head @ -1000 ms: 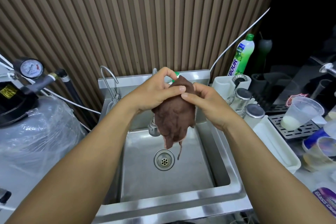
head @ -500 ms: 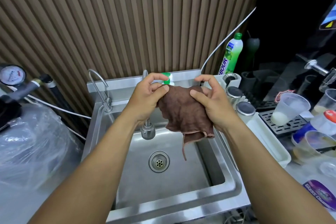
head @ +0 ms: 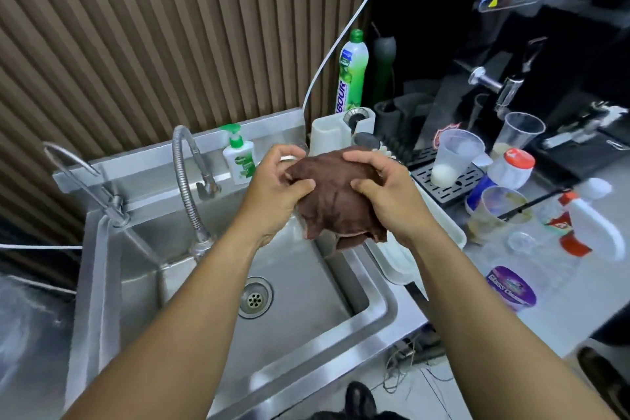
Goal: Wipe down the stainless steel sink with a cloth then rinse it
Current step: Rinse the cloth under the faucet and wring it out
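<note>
A brown cloth [head: 335,201] is bunched between both hands above the right rim of the stainless steel sink [head: 378,309]. My left hand [head: 278,187] grips its left edge with thumb and fingers. My right hand [head: 385,194] clutches its right side, fingers over the top. The cloth's lower folds hang over the sink's right wall. The drain [head: 255,297] lies in the basin floor below my left forearm. A flexible steel faucet [head: 185,181] arches over the basin's back left, and no water is visible.
A soap pump bottle [head: 239,158] stands on the sink's back ledge. A white tray [head: 405,256] lies right of the sink, with a green dish-soap bottle [head: 353,72] behind. Cups, jars and a spray bottle [head: 593,225] crowd the right counter. A thin curved tap [head: 81,174] stands at the left.
Both hands carried the cloth rightward from over the basin middle to over the sink's right rim and bunched it up. The view swung to the right.
</note>
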